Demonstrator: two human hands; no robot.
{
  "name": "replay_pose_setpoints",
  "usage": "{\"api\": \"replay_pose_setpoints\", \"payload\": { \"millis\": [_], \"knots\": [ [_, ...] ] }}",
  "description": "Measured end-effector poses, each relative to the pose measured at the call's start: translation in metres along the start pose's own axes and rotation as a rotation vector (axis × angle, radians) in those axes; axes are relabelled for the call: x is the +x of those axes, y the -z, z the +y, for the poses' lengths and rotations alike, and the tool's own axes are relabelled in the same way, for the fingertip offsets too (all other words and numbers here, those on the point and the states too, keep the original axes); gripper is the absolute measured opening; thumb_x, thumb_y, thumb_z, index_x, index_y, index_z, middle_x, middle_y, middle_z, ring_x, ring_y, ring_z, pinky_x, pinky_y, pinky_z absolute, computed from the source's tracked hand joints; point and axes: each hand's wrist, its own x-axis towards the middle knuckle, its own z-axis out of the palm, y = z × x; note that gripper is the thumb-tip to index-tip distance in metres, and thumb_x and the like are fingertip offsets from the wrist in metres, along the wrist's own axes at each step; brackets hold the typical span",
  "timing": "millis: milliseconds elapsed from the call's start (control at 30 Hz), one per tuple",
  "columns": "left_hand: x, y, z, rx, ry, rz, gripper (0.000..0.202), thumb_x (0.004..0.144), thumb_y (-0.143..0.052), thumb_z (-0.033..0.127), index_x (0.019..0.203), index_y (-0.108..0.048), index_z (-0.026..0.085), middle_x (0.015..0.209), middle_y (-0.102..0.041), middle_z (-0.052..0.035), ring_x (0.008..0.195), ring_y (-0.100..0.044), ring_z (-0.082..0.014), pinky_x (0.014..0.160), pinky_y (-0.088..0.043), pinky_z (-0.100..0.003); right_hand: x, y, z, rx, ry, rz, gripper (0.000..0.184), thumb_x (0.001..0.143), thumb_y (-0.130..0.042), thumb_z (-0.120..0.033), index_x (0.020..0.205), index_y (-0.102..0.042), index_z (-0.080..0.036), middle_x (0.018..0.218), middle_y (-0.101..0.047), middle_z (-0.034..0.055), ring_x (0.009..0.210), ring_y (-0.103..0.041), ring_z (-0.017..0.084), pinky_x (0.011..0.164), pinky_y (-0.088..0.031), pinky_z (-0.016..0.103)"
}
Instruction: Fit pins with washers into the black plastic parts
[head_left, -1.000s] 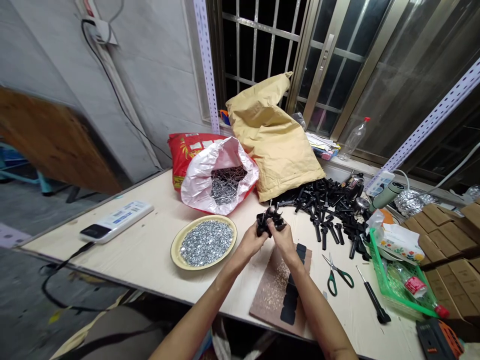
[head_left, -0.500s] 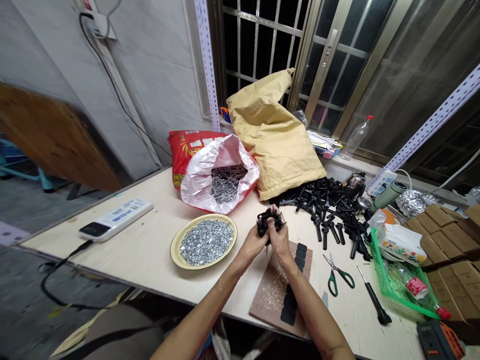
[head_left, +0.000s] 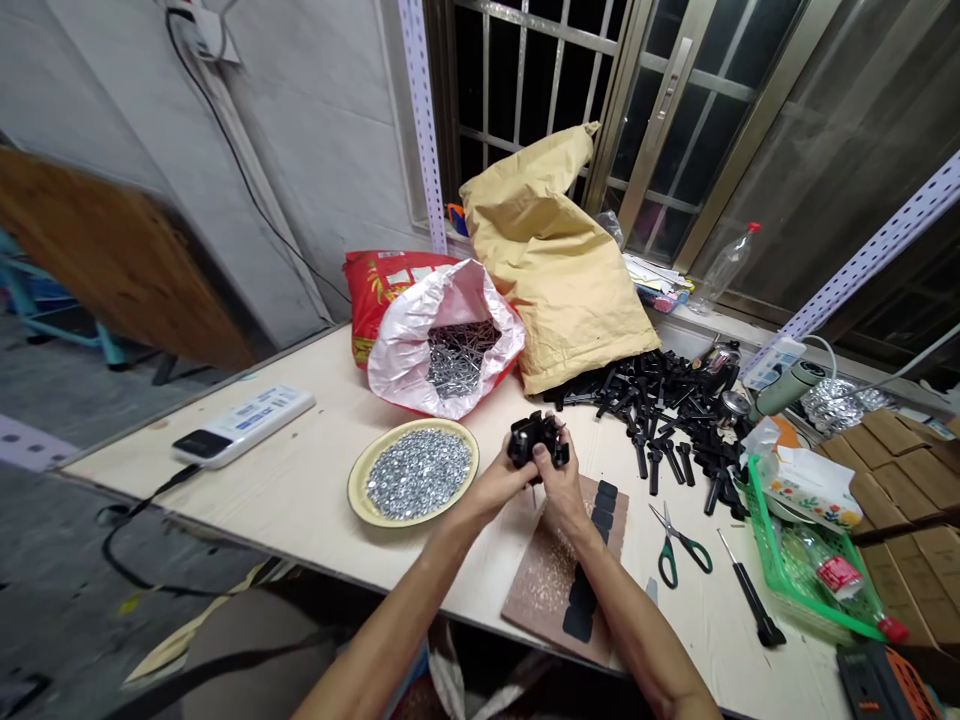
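Note:
My left hand and my right hand meet above the table, both closed around a clump of black plastic parts. The right thumb presses on its near side. How many pieces make up the clump I cannot tell, and the palms hide its lower side. A thin metal pin or nail seems to stick out below it. Beneath my forearms lies a brown board with a row of black rounded patches. To the left of my hands sits a cream dish of small silvery metal pieces.
Behind the dish, an open red bag holds many nails. A tan paper sack leans beside a heap of black plastic parts. Scissors, a screwdriver and a green basket lie right; a power bank lies left.
The black clump has turned in my hands, showing more of its rounded upper side. My fingers have shifted around it, and the whole view has moved slightly.

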Motion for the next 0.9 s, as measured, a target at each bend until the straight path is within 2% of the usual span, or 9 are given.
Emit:
{"api": "replay_pose_setpoints", "payload": {
  "millis": [67, 133, 267, 367, 467, 567, 667, 733, 900],
  "knots": [
    [0.000, 0.002, 0.007, -0.179, 0.120, -0.127, 0.047, 0.058, -0.079, 0.032, 0.099, -0.065, 0.014, 0.092, -0.070, -0.0097, 0.097, -0.062, -0.0258, 0.092, -0.046, -0.042, -0.004, -0.001, -0.002, 0.028, -0.006, -0.031, 0.062, 0.076, -0.062, -0.056, 0.125, -0.052, -0.021, 0.115, -0.064, 0.0077, 0.116, -0.055, 0.022, 0.104, -0.041, 0.038],
    [0.001, 0.003, 0.012, -0.228, 0.140, -0.104, 0.048, 0.059, -0.078, 0.039, 0.096, -0.066, 0.012, 0.088, -0.071, -0.0098, 0.095, -0.063, -0.0263, 0.089, -0.048, -0.041, -0.005, -0.001, -0.001, 0.042, -0.021, -0.059, 0.064, 0.075, -0.063, -0.055, 0.128, -0.051, -0.021, 0.116, -0.064, 0.0072, 0.116, -0.054, 0.022, 0.104, -0.040, 0.038],
    [-0.001, 0.005, 0.019, 0.065, 0.042, 0.101, 0.049, 0.057, -0.076, 0.049, 0.089, -0.069, 0.013, 0.085, -0.072, -0.0080, 0.098, -0.064, -0.0294, 0.087, -0.049, -0.039, -0.003, 0.005, 0.010, -0.073, -0.059, -0.141, 0.065, 0.071, -0.068, -0.044, 0.130, -0.049, -0.022, 0.109, -0.067, 0.0041, 0.108, -0.059, 0.021, 0.099, -0.045, 0.037],
    [-0.003, 0.004, 0.021, 0.120, -0.011, 0.050, 0.054, 0.057, -0.073, 0.053, 0.096, -0.069, 0.015, 0.097, -0.073, -0.0089, 0.108, -0.060, -0.0301, 0.095, -0.044, -0.041, -0.001, 0.007, 0.018, -0.191, -0.003, -0.136, 0.064, 0.067, -0.070, -0.034, 0.126, -0.052, -0.021, 0.104, -0.068, 0.0037, 0.104, -0.061, 0.022, 0.097, -0.046, 0.037],
    [-0.001, 0.000, 0.023, 0.136, -0.075, 0.022, 0.056, 0.054, -0.075, 0.050, 0.098, -0.069, 0.016, 0.111, -0.069, -0.0097, 0.121, -0.052, -0.0297, 0.105, -0.035, -0.041, 0.000, 0.004, 0.023, -0.193, 0.020, -0.057, 0.055, 0.070, -0.064, -0.033, 0.123, -0.054, -0.020, 0.100, -0.069, 0.0044, 0.099, -0.063, 0.023, 0.091, -0.050, 0.037],
    [0.002, 0.001, 0.023, 0.131, -0.061, -0.003, 0.054, 0.054, -0.076, 0.050, 0.096, -0.070, 0.016, 0.113, -0.069, -0.0100, 0.123, -0.050, -0.0303, 0.104, -0.035, -0.040, -0.002, 0.002, 0.024, -0.178, 0.048, -0.025, 0.052, 0.072, -0.062, -0.031, 0.122, -0.053, -0.020, 0.099, -0.069, 0.0045, 0.100, -0.062, 0.022, 0.091, -0.049, 0.036],
    [0.005, 0.004, 0.017, 0.139, -0.017, -0.043, 0.049, 0.052, -0.079, 0.046, 0.089, -0.071, 0.015, 0.100, -0.073, -0.0095, 0.113, -0.057, -0.0316, 0.096, -0.043, -0.038, -0.004, 0.003, 0.025, -0.166, 0.035, -0.018, 0.051, 0.069, -0.063, -0.029, 0.119, -0.055, -0.021, 0.101, -0.068, 0.0046, 0.105, -0.060, 0.021, 0.097, -0.045, 0.036],
    [0.008, 0.006, 0.008, 0.099, 0.020, -0.017, 0.046, 0.050, -0.081, 0.043, 0.085, -0.070, 0.014, 0.088, -0.074, -0.0083, 0.101, -0.063, -0.0301, 0.087, -0.048, -0.036, -0.002, 0.004, 0.028, -0.134, -0.034, 0.017, 0.048, 0.069, -0.064, -0.031, 0.115, -0.057, -0.021, 0.102, -0.067, 0.0040, 0.104, -0.059, 0.020, 0.097, -0.044, 0.034],
    [0.023, 0.007, -0.022, -0.065, 0.145, 0.213, 0.039, 0.049, -0.080, 0.041, 0.071, -0.063, 0.013, 0.061, -0.065, -0.0027, 0.066, -0.065, -0.0215, 0.066, -0.051, -0.033, 0.019, 0.005, 0.055, -0.173, -0.295, 0.114, 0.034, 0.066, -0.063, -0.039, 0.091, -0.060, -0.017, 0.079, -0.067, 0.0013, 0.074, -0.062, 0.017, 0.068, -0.052, 0.028]
  ]
}}
